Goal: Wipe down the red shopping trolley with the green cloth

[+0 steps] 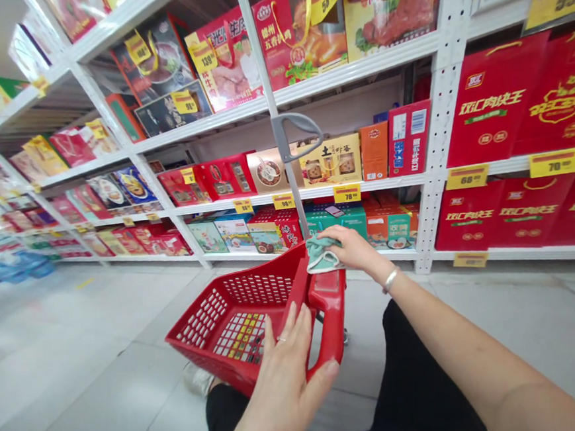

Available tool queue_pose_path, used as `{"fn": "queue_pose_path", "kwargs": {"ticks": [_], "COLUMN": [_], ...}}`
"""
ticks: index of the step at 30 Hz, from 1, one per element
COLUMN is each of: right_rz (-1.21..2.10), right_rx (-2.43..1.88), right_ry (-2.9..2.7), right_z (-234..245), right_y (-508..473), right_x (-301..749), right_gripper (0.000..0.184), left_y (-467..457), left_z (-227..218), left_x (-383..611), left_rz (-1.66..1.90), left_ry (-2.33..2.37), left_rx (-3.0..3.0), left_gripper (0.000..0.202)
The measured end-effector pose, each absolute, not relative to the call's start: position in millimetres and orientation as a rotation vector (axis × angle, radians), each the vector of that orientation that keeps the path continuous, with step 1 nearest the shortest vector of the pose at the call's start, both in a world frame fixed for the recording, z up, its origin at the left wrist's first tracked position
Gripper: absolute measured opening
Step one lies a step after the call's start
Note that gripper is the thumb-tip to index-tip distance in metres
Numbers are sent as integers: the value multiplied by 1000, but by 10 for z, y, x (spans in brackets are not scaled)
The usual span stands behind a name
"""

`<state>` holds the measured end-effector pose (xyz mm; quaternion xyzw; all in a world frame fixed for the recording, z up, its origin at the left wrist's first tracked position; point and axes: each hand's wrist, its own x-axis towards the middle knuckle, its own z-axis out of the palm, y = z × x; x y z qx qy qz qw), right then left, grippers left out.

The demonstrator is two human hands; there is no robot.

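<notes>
Cloth: teal and white, crumpled, on the top corner of the basket rim where the red handle joins it; the weave is too small to tell.
Cloth position: under the right hand, against the rim.
Right hand: fingers pressed together, curled over the cloth and bearing down on it; a bangle sits on the wrist.
Left hand: fingers spread, open, just beside the handle; contact cannot be told. A ring shows on one finger.
Basket: red plastic mesh, tilted, with a multicoloured item at its base, too blurred to name.
Pole: metal, rising from the basket, topped by a grey grip.
Shelves: white metal, beyond the basket, holding gift boxes and red bags, with yellow price tags.
Floor: pale tile.
Below: black trousers, a white shoe.
</notes>
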<state>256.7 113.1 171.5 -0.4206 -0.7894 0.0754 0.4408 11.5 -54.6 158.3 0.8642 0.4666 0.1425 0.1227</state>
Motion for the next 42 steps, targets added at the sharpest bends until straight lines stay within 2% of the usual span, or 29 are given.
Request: {"fn": "queue_pose_path", "kwargs": {"ticks": [8, 20, 22, 27, 32, 37, 40, 42], "right_rz": [177, 191, 208, 251, 268, 191, 123, 74], "right_rx": [-1290, -1250, -1196, -1033, -870, -748, -731, -721], "right_ry": [-2061, -1934, -1916, -1917, -1968, -2020, -2049, -2068], "right_z": [1803, 1737, 1704, 1647, 1658, 1660, 1640, 1625], "right_y": [1465, 850, 760, 551, 330, 120, -10, -92], "right_x": [2567, 2582, 2535, 2351, 2043, 1751, 1603, 1517], "right_gripper": [32, 34, 35, 34, 33, 28, 25, 23], "left_y": [-435, -354, -366, -396, -155, 6, 17, 37], "left_z": [1597, 1497, 1433, 1175, 982, 1109, 1253, 1352], "left_x": [186, -565, -788, -1304, -1810, -1853, -1500, -1186], "left_rz": [426, 608, 707, 1096, 1370, 1414, 1378, 1279], "left_ry": [1381, 1391, 1435, 1627, 1713, 2115, 2370, 2341], "left_rx": [2485, 2540, 2458, 1980, 1588, 1652, 1810, 2012], "left_gripper": [75, 94, 92, 71, 74, 59, 52, 50]}}
